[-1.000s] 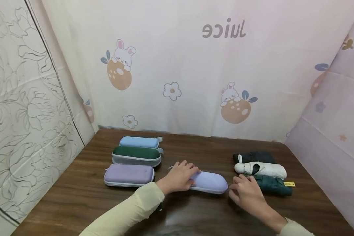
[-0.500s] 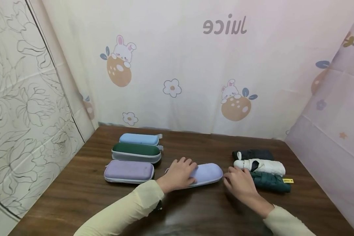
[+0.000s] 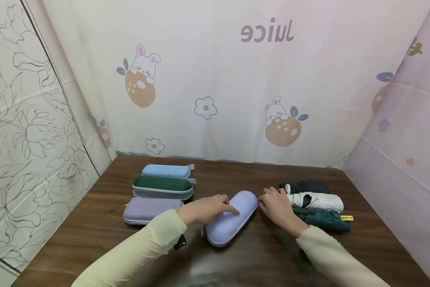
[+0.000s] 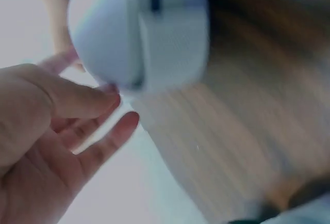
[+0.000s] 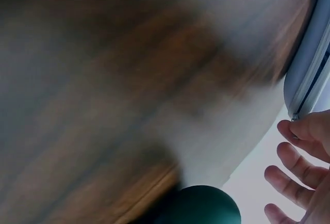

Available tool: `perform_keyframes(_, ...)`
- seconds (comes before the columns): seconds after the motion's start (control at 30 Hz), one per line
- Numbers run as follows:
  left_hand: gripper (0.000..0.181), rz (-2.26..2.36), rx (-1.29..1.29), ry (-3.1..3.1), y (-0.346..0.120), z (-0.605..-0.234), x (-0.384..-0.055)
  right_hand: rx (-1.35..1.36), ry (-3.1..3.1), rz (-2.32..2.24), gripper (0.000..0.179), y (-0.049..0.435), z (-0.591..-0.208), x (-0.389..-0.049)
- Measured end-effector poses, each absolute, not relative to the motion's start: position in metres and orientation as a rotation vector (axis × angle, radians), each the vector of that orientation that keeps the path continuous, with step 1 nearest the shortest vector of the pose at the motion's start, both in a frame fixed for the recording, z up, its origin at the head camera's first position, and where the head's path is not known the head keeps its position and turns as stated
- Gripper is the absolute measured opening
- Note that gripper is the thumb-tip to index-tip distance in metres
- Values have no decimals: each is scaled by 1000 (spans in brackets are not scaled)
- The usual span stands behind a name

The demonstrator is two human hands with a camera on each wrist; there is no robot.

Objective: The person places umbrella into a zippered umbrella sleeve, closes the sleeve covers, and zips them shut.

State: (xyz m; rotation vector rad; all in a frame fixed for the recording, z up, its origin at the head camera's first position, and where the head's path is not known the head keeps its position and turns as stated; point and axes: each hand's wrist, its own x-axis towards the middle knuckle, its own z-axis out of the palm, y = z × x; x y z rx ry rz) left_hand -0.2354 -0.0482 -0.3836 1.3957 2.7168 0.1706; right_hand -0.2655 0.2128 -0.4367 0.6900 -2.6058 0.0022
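Note:
A lavender zippered glasses case [image 3: 218, 233] lies diagonally on the table between both hands, its far end angled right. My left hand [image 3: 205, 209] holds its left side, one finger stretched over the lid. In the left wrist view the thumb [image 4: 87, 100] of that hand meets the edge of the case [image 4: 103, 28], near a pale strap [image 4: 175, 48]. At the far end is my right hand [image 3: 275, 205]. Its thumb and forefinger pinch the zipper pull [image 5: 294, 118] in the right wrist view, with the other fingers loosely bent.
To the left lie three more cases: light blue [image 3: 166, 171], dark green [image 3: 161, 184] and mauve [image 3: 150, 209]. Folded umbrellas, black [image 3: 309, 186], white [image 3: 322, 201] and dark green [image 3: 319, 218], lie right of my right hand. A printed curtain [image 3: 207, 71] hangs behind the table.
The lavender case has swung from lying nearly sideways to a diagonal, its right end moving away and leftward. My right hand has followed that end left; my left hand has shifted its fingers on the case.

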Motion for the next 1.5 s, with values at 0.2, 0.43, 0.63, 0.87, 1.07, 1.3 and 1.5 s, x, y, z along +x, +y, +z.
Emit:
perform_keyframes(0.2,57,-163,1684,2734,-47,-383,-242,663,-2677,36,11,203,-436,-275)
perform_keyframes(0.43,56,-427,1756,2670,-33,-382,-245,653,-2688,57,10,195,-432,-282)
perform_keyframes(0.63,67,-409,1788,2627,-25,-383,-244,660,-2709,50,9,190,-432,-284)
perform_keyframes(0.87,65,-476,1812,2649,-23,-387,-245,704,-2680,27,8,192,-434,-281)
perform_keyframes(1.07,64,-524,1831,2679,-22,-390,-247,736,-2659,25,7,197,-435,-276)
perform_keyframes(1.3,64,-524,1829,2678,-21,-391,-248,779,-2588,19,6,203,-439,-267)
perform_keyframes(1.5,63,-522,1827,2685,-21,-390,-246,818,-2571,-12,6,203,-437,-257)
